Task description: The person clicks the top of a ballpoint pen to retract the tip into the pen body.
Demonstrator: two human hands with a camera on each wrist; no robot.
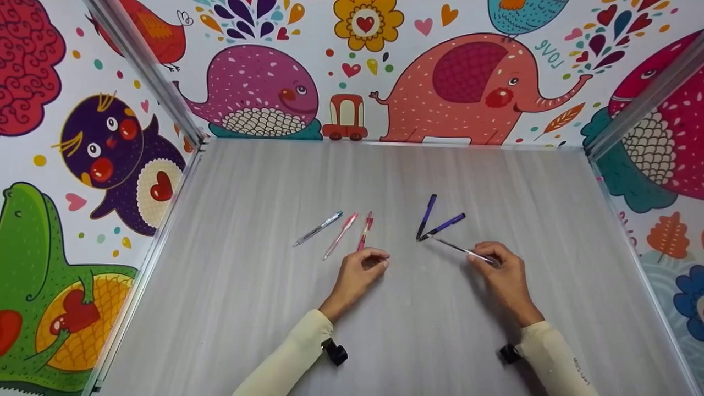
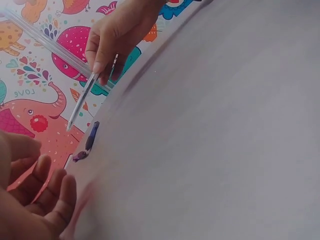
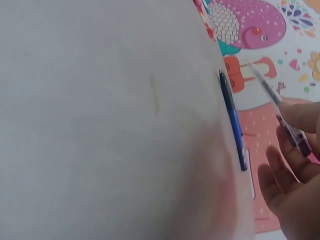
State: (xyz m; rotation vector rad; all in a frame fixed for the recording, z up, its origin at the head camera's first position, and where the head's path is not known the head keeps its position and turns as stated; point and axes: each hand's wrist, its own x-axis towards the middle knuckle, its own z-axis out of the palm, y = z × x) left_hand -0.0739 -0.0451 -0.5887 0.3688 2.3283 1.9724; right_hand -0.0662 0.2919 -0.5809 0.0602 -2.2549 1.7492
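Note:
My right hand (image 1: 505, 278) pinches a slim clear-barrelled pen (image 1: 459, 249) between thumb and fingers, its tip pointing left and away from me. The right wrist view shows a dark purple end on this pen (image 3: 272, 95). Close to the tip lie two dark blue-purple pens (image 1: 428, 214), their near ends meeting in a V. My left hand (image 1: 356, 278) holds nothing, its fingers loosely bent just in front of a red patterned pen (image 1: 367, 228). Left of that lie a pink pen (image 1: 341, 235) and a clear pen with a blue end (image 1: 319, 227).
The grey wood-grain table (image 1: 253, 308) carries all the pens. Printed panels with cartoon animals, among them an elephant (image 1: 456, 104), stand along its back and sides. Metal posts (image 1: 148, 71) rise at the back corners.

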